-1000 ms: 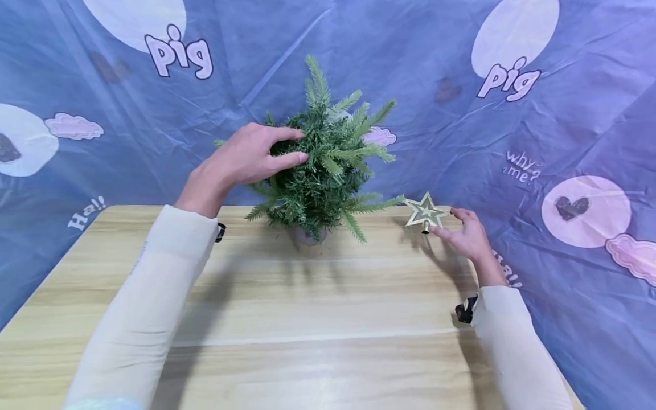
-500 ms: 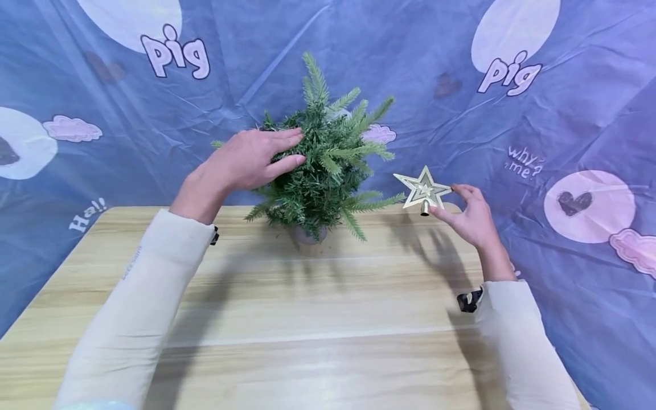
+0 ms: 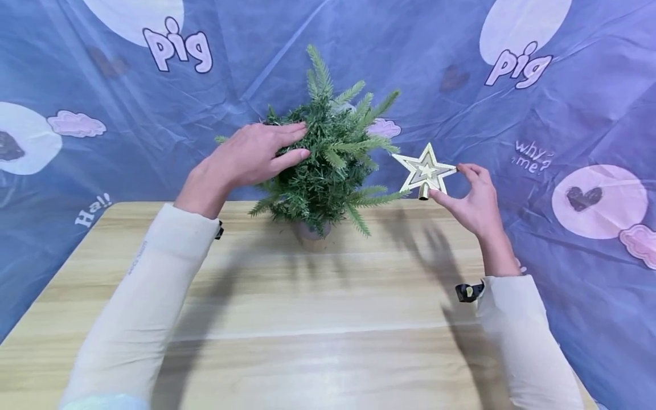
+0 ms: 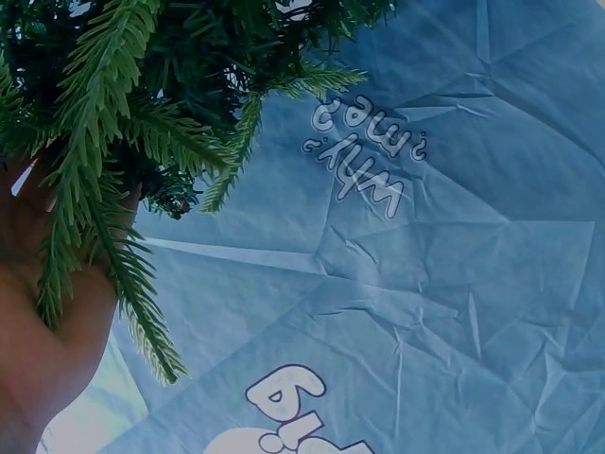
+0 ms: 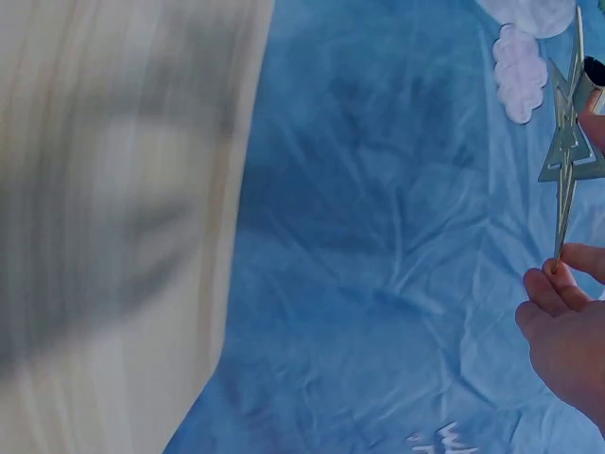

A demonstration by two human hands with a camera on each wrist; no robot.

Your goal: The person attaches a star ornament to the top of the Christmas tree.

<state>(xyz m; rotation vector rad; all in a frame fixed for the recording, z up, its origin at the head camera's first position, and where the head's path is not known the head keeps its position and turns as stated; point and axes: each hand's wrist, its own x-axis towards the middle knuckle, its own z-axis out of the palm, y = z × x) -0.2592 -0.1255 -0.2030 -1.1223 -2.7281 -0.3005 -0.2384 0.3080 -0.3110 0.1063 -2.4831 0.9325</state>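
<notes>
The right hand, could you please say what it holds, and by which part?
The right hand holds the gold star by a side tip and near its socket.

Head view, forward and down; close wrist views, sharing blue backdrop (image 5: 359,236)

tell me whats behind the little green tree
Behind the tree is the blue backdrop, with part of a pink cloud print showing past it. Whatever print the tree itself covers cannot be seen.
</notes>
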